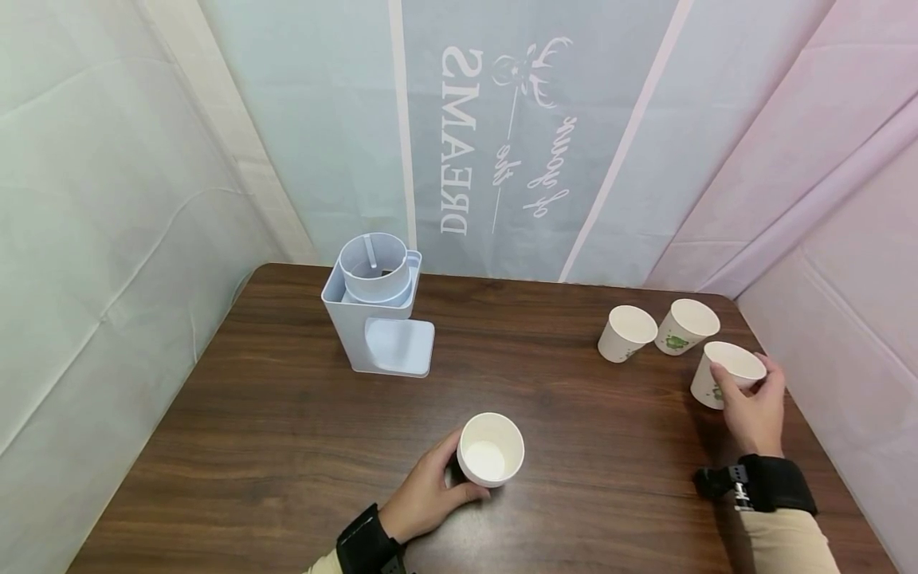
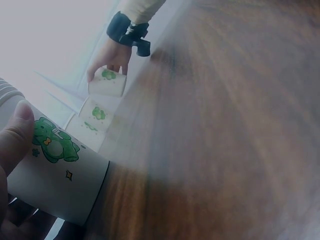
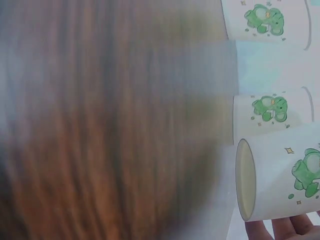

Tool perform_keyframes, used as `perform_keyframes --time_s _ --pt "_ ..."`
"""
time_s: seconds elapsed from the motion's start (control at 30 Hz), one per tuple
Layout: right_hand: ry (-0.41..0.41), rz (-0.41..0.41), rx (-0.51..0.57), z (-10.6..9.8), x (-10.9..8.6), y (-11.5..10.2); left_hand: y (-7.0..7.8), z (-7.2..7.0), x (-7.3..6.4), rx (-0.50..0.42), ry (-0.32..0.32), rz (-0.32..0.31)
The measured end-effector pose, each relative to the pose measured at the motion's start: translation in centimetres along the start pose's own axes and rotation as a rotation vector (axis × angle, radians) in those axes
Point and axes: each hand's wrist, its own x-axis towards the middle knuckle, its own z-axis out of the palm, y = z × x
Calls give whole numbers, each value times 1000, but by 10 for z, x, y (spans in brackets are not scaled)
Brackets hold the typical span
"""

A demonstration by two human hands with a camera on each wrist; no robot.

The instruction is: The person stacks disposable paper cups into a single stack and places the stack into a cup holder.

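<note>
My left hand [image 1: 429,488] holds a white paper cup [image 1: 491,453] near the front of the table, its open mouth facing up. In the left wrist view the thumb [image 2: 17,135] presses that cup's side beside a printed green bear. At the far right, my right hand [image 1: 755,410] grips another paper cup [image 1: 706,381] between thumb and fingers. The right wrist view shows this cup [image 3: 280,175] with its base rim exposed and fingers beneath it. Just beyond stand two more white cups, one [image 1: 622,339] to the left and one [image 1: 681,331] closer to the right hand.
A pale blue-white plastic holder [image 1: 344,323] with a round cup-like part [image 1: 373,267] on top stands at the back left of the brown wooden table [image 1: 574,510]. Printed curtains [image 1: 502,159] hang behind the table's far edge, and pale cloth [image 1: 853,319] borders its right side.
</note>
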Motion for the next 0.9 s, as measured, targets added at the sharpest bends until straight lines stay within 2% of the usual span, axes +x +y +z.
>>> perform_keyframes --time_s 0.37,0.67,0.9 --pt "30 -49 42 2 -16 -8 0 1 0 -1 -1 -7" --pt "16 -64 63 0 -38 -32 0 1 0 4 6 4" --pt "-31 -126 85 -2 -55 -51 -1 0 0 -1 1 8"
